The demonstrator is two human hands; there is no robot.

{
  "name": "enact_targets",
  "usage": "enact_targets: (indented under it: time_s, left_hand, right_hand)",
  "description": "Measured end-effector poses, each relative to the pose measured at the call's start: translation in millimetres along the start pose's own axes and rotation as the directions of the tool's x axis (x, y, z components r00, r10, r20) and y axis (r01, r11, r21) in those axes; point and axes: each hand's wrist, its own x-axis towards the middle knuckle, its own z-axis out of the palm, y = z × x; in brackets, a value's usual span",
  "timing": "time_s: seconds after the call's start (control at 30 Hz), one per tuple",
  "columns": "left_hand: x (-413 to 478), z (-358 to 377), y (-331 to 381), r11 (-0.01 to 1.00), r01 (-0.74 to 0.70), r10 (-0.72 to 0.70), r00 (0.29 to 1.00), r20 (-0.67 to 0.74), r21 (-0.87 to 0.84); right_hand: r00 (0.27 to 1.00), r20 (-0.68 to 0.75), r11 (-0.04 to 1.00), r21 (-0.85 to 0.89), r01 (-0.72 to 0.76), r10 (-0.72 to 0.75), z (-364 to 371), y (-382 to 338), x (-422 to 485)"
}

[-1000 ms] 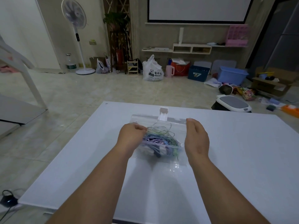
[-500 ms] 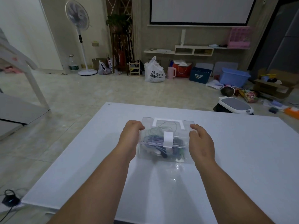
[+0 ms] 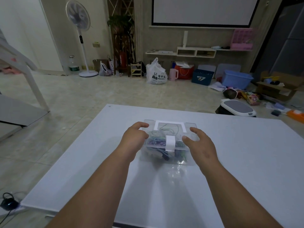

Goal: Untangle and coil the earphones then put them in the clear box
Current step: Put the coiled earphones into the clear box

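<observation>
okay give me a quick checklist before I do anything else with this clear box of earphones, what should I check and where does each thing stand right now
1. Lid down on the clear box: ok, it lies flat on top.
2. White latch snapped shut: cannot tell; it hangs over the front edge.
3. Earphones all inside, none pinched under the lid: cannot tell; a coloured bundle shows through the plastic.
4. Earphones neatly coiled: cannot tell; they look like a loose mass.
5. Hands placed: ok, left hand at the left side, right hand at the right, fingers spread.
6. Box fully on the white table: ok, well away from the edges.
</observation>
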Motion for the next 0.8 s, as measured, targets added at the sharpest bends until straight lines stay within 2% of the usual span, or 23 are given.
enact_targets:
  time_s: [0.1, 0.17, 0.27, 0.37, 0.8]
  left_hand:
    - [-2, -5, 0, 0.997, -0.045, 0.042, 0.997, 0.061, 0.059]
    - [-5, -6, -3, 0.981, -0.104, 0.082, 0.988, 0.134, 0.163]
    - [-5, -1, -8, 0.875, -0.225, 0.144, 0.966, 0.213, 0.429]
    - [-6, 7, -9, 0.784, -0.271, 0.198, 0.962, 0.188, 0.559]
    - [-10, 16, -9, 0.717, -0.256, 0.258, 0.962, 0.094, 0.648]
  right_hand:
    - [0.997, 0.066, 0.995, -0.091, 0.045, -0.039, 0, -1, -3]
    - [0.994, 0.101, 0.988, -0.144, 0.049, -0.034, 2, -2, -6]
    - [0.993, 0.106, 0.982, -0.18, 0.064, -0.045, 3, -2, -8]
    - [0.995, 0.087, 0.977, -0.201, 0.07, -0.053, 5, -1, -7]
    - [0.995, 0.078, 0.969, -0.233, 0.083, -0.066, 5, -4, -8]
